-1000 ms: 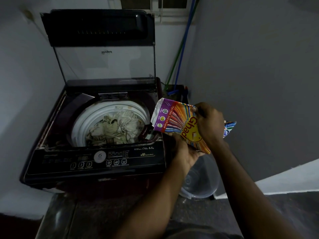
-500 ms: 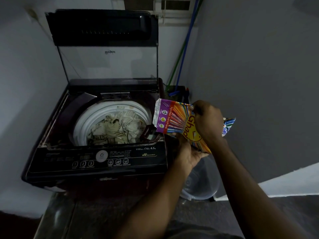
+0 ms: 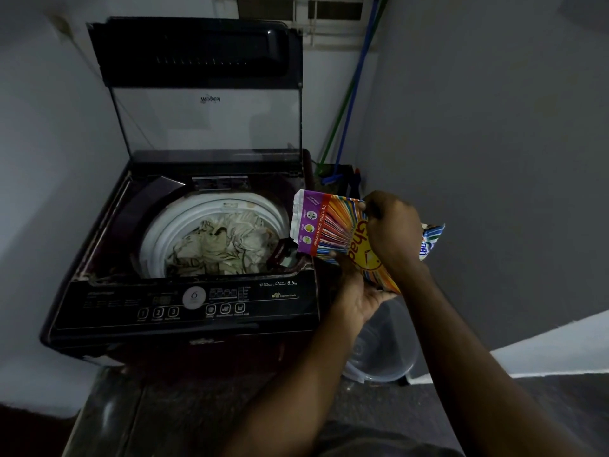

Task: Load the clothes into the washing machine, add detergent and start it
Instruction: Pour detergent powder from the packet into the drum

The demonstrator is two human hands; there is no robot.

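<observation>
A dark top-loading washing machine (image 3: 184,301) stands with its lid (image 3: 197,54) raised. Pale patterned clothes (image 3: 220,245) lie inside its white drum. At the machine's right front corner I hold a colourful detergent packet (image 3: 333,232), tilted with its purple end toward the drum's edge. My right hand (image 3: 392,232) grips the packet from above around its middle. My left hand (image 3: 359,288) cups the packet from below, fingers curled under it. A small dark flap (image 3: 283,253) stands open at the drum's right rim, just below the packet's end.
The control panel (image 3: 197,301) with a round dial and buttons runs along the machine's front. A clear plastic tub (image 3: 385,351) sits on the floor right of the machine. Blue and green poles (image 3: 352,94) lean in the back corner. Walls close in left and right.
The packet and both hands stay at the machine's right front corner, shifted only slightly. The view has moved a little; the clothes lie as before.
</observation>
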